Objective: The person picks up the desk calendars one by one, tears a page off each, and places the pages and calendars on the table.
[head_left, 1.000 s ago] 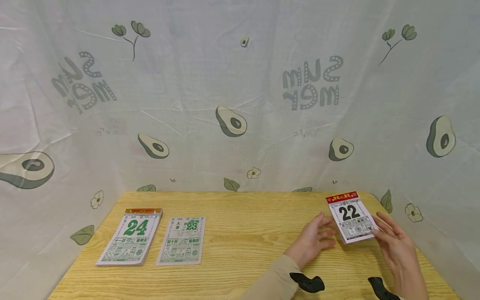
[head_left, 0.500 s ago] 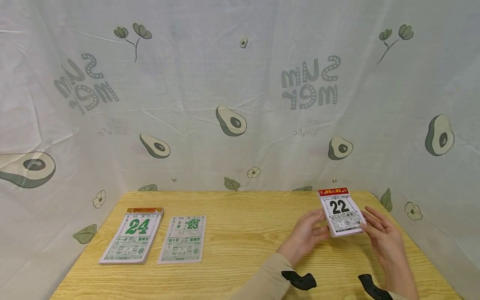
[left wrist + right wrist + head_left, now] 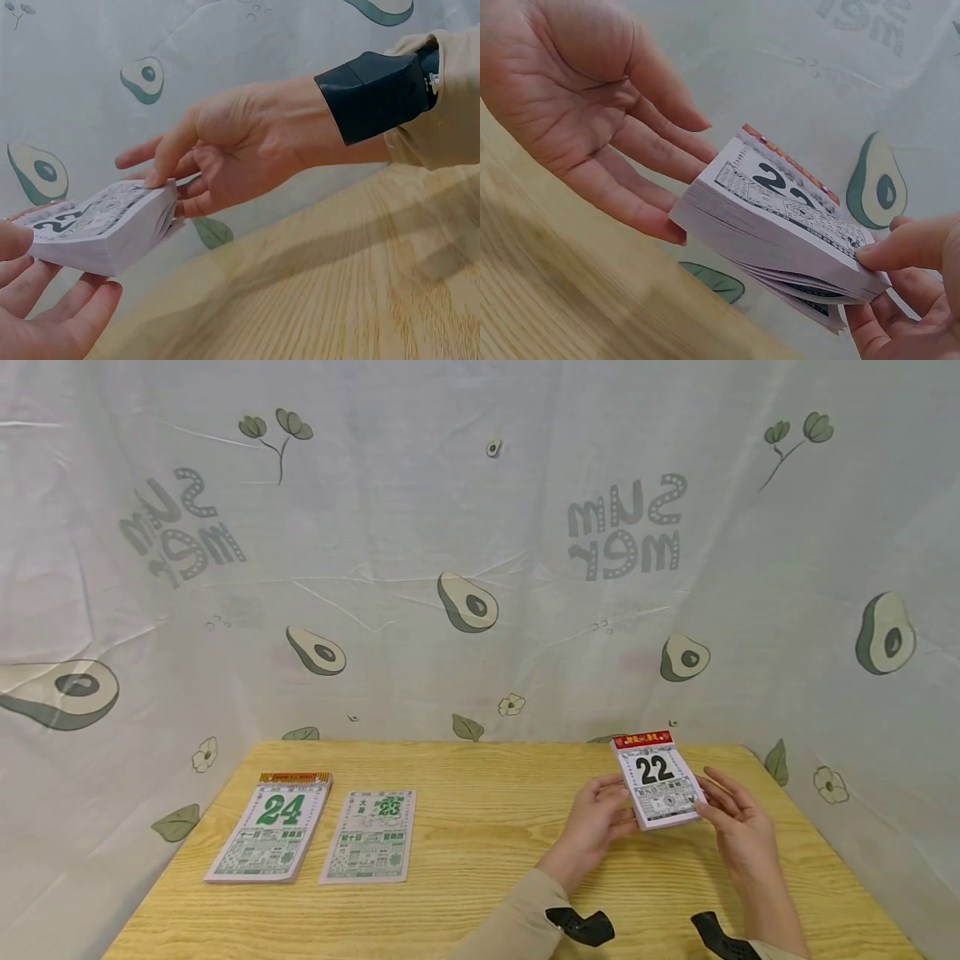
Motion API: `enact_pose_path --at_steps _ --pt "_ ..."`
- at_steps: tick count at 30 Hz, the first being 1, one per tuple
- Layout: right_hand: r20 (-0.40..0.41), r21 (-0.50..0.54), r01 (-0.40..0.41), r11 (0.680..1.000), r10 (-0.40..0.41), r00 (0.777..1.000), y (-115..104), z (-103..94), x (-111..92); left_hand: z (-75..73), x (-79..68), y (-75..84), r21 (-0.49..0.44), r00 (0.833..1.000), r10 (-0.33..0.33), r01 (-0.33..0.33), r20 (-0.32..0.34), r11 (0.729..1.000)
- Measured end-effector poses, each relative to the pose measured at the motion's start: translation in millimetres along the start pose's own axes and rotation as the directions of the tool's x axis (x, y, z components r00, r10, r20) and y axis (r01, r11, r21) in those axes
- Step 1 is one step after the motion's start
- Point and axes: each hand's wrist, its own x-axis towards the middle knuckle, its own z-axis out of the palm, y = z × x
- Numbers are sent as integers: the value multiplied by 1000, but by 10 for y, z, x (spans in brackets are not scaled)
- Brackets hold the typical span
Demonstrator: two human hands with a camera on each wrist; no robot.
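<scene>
A thick tear-off calendar (image 3: 657,781) with a red header and a black 22 is held up over the right part of the table, tilted towards the camera. At its lower right corner my right hand (image 3: 744,833) pinches it, thumb on the top page and fingers beneath. My left hand (image 3: 588,828) supports the left side with extended fingertips reaching under the block. The right wrist view shows the left thumb lifted off the calendar (image 3: 780,206). Some bottom leaves (image 3: 810,300) of the block fan loosely downward near the right hand.
Flat on the table's left lie another tear-off calendar (image 3: 272,833) with a green 24 and, beside it, a loose page (image 3: 369,837) with a green 23. A pale curtain (image 3: 375,527) printed with avocados surrounds the wooden tabletop (image 3: 480,860) at the back and sides.
Both hands have carried the 22 calendar leftward and slightly up. The left hand's fingers have come to its left edge. The 24 calendar and the loose page stay in place.
</scene>
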Motion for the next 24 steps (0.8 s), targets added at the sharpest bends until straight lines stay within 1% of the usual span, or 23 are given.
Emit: enact_pose_path --at_steps 4,9,14,17,20,24 --pt "2 -36 0 999 0 1000 13 83 -7 -25 -40 48 -9 999 18 -19 -42 1000" --pt "12 -60 6 998 -6 1000 26 192 -22 -74 -68 90 -54 996 36 -41 -84 998" --pt "36 -67 22 997 -20 999 47 293 -35 -149 -79 140 -96 994 47 -56 -94 994" --pt "51 -67 38 997 -35 998 66 345 -36 -202 -89 175 -90 993 53 -62 -103 994" --pt "57 -95 43 995 -37 998 84 394 -39 -267 -96 205 -78 992 54 -63 -110 995" --pt "56 -165 31 986 -22 998 91 469 -57 -361 -117 244 -65 992 62 -69 -108 995"
